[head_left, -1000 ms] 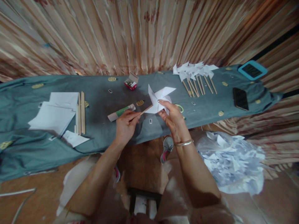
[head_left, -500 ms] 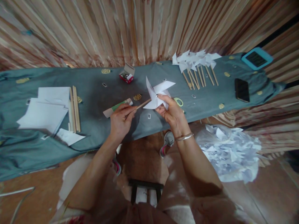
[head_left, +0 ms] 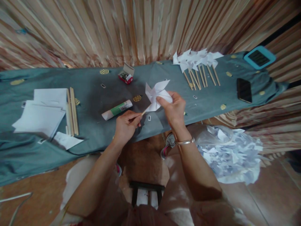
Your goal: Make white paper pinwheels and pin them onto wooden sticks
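Note:
A white paper pinwheel (head_left: 155, 93) is held over the table by my right hand (head_left: 174, 105), whose thumb presses near its centre. My left hand (head_left: 127, 125) is closed on the wooden stick (head_left: 144, 112) that runs up toward the pinwheel; most of the stick is hidden by fingers and paper. Just beyond my left hand lies a glue stick (head_left: 117, 110) with a green and white label. Behind it stands an open small red box (head_left: 126, 77) of metal pins. Whether the stick is fastened to the paper, I cannot tell.
Several finished pinwheels (head_left: 197, 61) lie at the back right of the cloth-covered table (head_left: 94, 94). Paper sheets (head_left: 42, 116) and wooden sticks (head_left: 74, 113) lie left. A phone (head_left: 244, 90) and a blue-framed device (head_left: 259, 57) are far right. A bag of paper pieces (head_left: 232, 153) stands below.
My right thumb has pressed over the pinwheel's centre, and the pinwheel has turned and tilted. My left hand has moved slightly right and down, uncovering more of the glue stick.

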The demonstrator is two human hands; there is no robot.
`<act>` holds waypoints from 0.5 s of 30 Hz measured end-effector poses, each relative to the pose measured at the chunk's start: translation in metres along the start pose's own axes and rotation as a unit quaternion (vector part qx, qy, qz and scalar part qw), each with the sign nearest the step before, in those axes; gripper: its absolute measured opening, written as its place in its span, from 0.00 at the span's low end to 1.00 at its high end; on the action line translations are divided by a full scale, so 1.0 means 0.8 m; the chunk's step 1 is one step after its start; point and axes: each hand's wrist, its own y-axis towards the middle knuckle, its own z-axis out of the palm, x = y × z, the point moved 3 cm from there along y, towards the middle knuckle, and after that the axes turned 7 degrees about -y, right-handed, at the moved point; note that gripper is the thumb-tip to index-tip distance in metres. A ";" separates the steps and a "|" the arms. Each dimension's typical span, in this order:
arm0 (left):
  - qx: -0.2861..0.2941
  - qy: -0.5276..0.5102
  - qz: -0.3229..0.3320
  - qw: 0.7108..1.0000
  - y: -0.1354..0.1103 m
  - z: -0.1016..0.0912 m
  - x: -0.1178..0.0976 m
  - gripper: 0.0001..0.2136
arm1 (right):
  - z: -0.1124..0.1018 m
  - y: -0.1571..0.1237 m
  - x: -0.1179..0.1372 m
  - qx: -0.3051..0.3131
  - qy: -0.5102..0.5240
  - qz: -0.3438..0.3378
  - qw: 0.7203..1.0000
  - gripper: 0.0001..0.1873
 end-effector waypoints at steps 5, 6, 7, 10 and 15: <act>0.003 -0.009 -0.031 0.999 0.000 0.001 -0.003 0.07 | 0.001 -0.001 0.001 0.005 -0.057 -0.016 0.998 0.13; 0.003 -0.011 -0.037 0.999 0.000 0.001 -0.002 0.06 | 0.002 0.000 -0.001 0.008 -0.057 -0.013 0.998 0.14; 0.005 -0.013 -0.042 0.999 0.000 0.001 -0.001 0.06 | 0.003 0.001 -0.003 0.011 -0.055 -0.010 0.998 0.14; 0.016 -0.023 -0.054 0.998 0.002 0.000 0.005 0.06 | 0.005 0.006 -0.011 0.018 -0.043 0.000 0.999 0.15; 0.023 0.028 -0.035 0.999 0.008 -0.002 0.011 0.07 | 0.017 0.008 -0.022 0.037 0.036 0.057 0.997 0.16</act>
